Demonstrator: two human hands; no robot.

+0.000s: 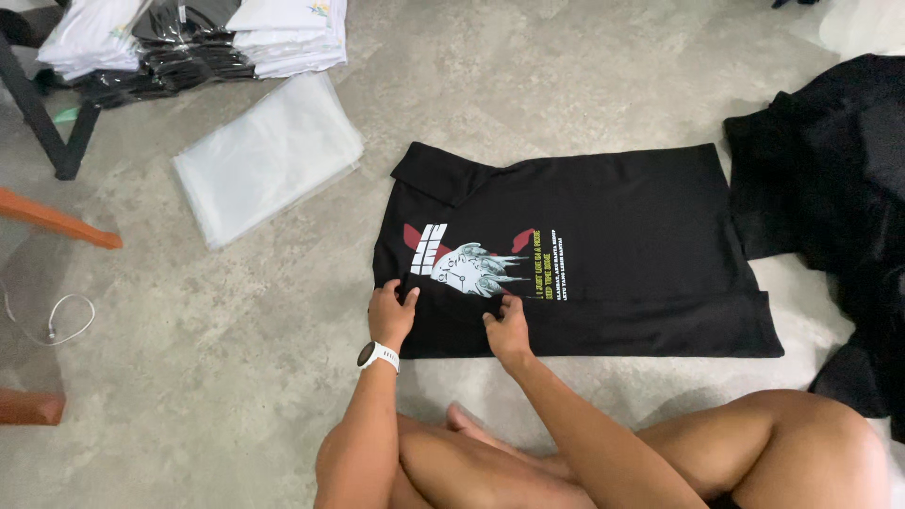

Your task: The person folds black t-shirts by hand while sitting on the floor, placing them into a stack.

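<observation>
Seated on the concrete floor (236, 377), we pinch the near edge of a black printed shirt (603, 236) spread flat before our knees, left hand (391, 314) and right hand (509, 330) each in a closed grip on the cloth. The sleeve by the collar is already turned in; the body, we judge, is yet to be folded. Left of the shirt lie clear bags (269, 155), beyond them packed stacks (189, 42); a black heap (839, 188) crowds its right.

Bare floor (236, 377) beside plastic bags (267, 155)
</observation>
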